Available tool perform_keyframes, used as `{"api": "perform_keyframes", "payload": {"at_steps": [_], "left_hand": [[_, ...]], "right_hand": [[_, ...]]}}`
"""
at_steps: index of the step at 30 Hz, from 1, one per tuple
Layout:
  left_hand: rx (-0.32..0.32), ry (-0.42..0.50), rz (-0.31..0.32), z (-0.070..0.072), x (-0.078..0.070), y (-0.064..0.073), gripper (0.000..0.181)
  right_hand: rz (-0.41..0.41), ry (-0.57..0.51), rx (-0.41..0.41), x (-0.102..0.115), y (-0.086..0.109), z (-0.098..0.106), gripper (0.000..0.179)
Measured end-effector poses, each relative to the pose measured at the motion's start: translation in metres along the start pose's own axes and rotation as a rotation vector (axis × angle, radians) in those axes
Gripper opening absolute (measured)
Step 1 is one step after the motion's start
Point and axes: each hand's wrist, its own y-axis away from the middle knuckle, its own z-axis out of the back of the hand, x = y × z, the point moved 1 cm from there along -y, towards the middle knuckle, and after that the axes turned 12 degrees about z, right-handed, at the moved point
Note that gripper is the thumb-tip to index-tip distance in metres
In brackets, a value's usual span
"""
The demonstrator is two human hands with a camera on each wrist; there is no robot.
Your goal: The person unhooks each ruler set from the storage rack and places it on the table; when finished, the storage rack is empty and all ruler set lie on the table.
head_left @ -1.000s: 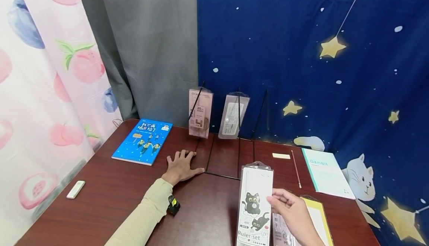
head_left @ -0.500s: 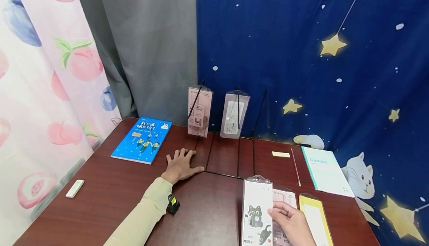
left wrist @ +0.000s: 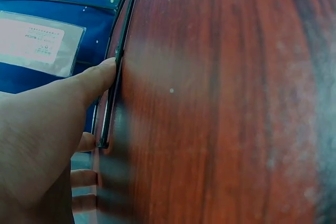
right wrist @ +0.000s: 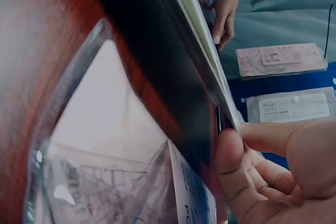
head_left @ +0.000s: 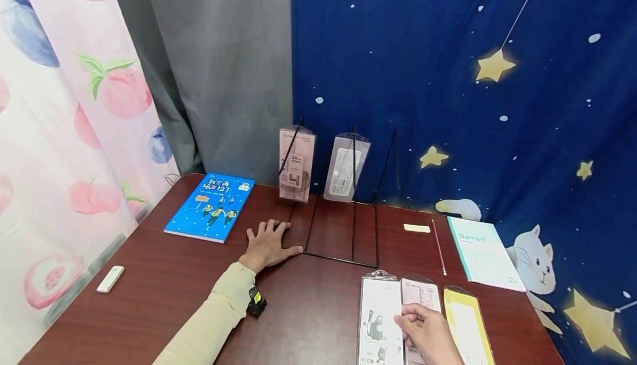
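My left hand (head_left: pixel 269 246) rests with fingers spread at the front left corner of a black wire rack (head_left: pixel 340 259). In the left wrist view its thumb (left wrist: pixel 97 80) touches the rack's bar. My right hand (head_left: pixel 430 332) pinches the right edge of a clear-sleeved ruler set (head_left: pixel 381 323) with black cats on white, between thumb and fingers. The right wrist view shows that pack edge-on, tilted over the table. Beside it lies a pink pack (head_left: pixel 422 293), partly hidden by my right hand. A pink pack (head_left: pixel 297 168) and a pale purple pack (head_left: pixel 343 168) hang from the rack.
A yellow-bordered pack (head_left: pixel 465 321) lies at the right. Behind are a cream eraser-like block (head_left: pixel 416 228), a pencil (head_left: pixel 439 248) and a "Gambit" notebook (head_left: pixel 485 253). Left are a blue book (head_left: pixel 210 207) and a small white block (head_left: pixel 110 279). Curtains border the table (head_left: pixel 308 309).
My right hand has lowered the ruler set towards the table and nearer to me, uncovering more of the pink pack beside it. The left hand stays put; the hanging purple pack sways slightly.
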Motion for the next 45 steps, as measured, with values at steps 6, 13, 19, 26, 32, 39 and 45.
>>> {"api": "perform_keyframes", "payload": {"at_steps": [6,13,19,26,32,39,45], "left_hand": [[0.004,0.004,-0.002,0.000,0.002,-0.002,0.081],[-0.019,0.021,-0.022,-0.008,0.008,-0.010,0.084],[-0.027,0.027,-0.029,-0.008,0.009,-0.010,0.084],[-0.002,0.016,-0.010,-0.001,0.006,-0.007,0.082],[0.005,0.007,-0.002,0.002,0.003,-0.003,0.082],[-0.009,0.019,-0.006,-0.003,0.004,-0.003,0.081],[-0.001,0.023,0.001,-0.006,0.003,-0.002,0.082]], "right_hand": [[0.005,0.036,0.034,0.000,-0.003,-0.002,0.017],[-0.004,0.112,0.027,0.003,-0.005,-0.005,0.010],[-0.031,0.129,0.011,0.005,-0.006,-0.008,0.007],[-0.048,0.161,0.029,0.009,-0.005,-0.009,0.011],[0.063,0.336,0.008,0.016,-0.011,0.001,0.007],[0.312,0.339,-0.046,0.039,-0.051,0.023,0.022],[0.463,0.196,-0.085,0.060,-0.105,0.030,0.027]]}}
